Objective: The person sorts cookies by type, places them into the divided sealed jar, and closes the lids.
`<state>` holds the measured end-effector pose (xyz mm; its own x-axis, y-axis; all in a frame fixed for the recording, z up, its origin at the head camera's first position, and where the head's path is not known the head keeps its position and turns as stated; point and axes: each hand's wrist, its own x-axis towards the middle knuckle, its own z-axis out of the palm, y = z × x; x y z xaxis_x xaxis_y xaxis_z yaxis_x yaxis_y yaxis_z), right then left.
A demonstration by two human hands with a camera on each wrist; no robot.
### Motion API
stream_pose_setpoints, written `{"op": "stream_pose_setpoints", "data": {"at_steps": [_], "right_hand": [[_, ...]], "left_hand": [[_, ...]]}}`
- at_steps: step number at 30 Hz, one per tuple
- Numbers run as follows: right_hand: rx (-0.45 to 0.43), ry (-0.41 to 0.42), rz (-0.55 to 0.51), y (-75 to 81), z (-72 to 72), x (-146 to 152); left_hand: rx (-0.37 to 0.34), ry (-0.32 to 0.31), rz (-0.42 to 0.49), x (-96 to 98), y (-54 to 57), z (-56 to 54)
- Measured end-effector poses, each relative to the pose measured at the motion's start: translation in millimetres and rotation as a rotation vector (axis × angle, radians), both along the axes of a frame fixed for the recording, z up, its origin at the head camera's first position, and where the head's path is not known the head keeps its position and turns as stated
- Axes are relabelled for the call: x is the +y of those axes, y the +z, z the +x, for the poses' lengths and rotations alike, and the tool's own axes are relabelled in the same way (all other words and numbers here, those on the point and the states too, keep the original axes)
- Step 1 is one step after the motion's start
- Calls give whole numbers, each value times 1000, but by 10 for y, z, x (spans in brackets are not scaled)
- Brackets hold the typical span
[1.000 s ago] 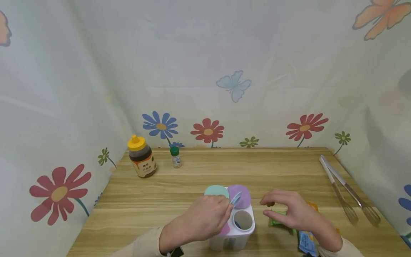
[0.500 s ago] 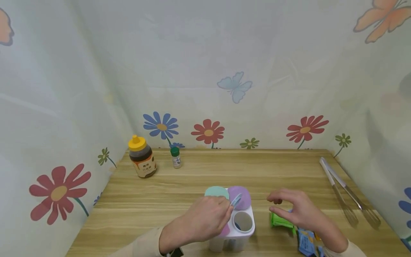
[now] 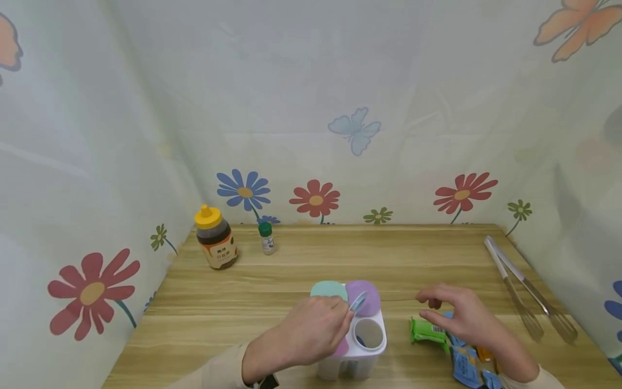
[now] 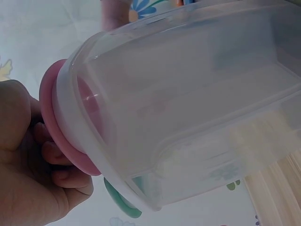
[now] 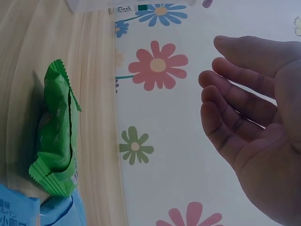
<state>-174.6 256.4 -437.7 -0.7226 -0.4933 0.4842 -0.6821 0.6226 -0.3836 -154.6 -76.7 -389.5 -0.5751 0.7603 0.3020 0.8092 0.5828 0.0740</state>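
Note:
A translucent box with a white top stands at the front middle. Mint, purple and pink round lids cover three of its holes; the front-right hole is uncovered, with something blue inside. My left hand is over the top, fingers curled, pinching a light blue lid that is seen edge-on. My right hand hovers to the right, fingers loosely bent and holding nothing. Beneath it lie a green snack packet and blue packets.
An orange packet shows by the right wrist. Metal tongs lie at the far right. At the back left stand a yellow-capped bottle of dark syrup and a small green-capped shaker. A flowered curtain rises behind the table.
My right hand has drifted right, away from the box, uncovering more of the green packet and the blue ones. My left hand and the light blue lid have hardly moved.

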Motion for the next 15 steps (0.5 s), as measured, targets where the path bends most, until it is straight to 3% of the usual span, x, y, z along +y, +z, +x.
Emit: {"op": "stream_pose_setpoints", "data": {"at_steps": [6,15], "right_hand": [[-1,-15,-6,-30,8,59],[-45,-70,27,-65,6,138]], "left_hand": [[-10,0,-4,7,-12,-4],[39,-2,-12,3,-16,-7]]}}
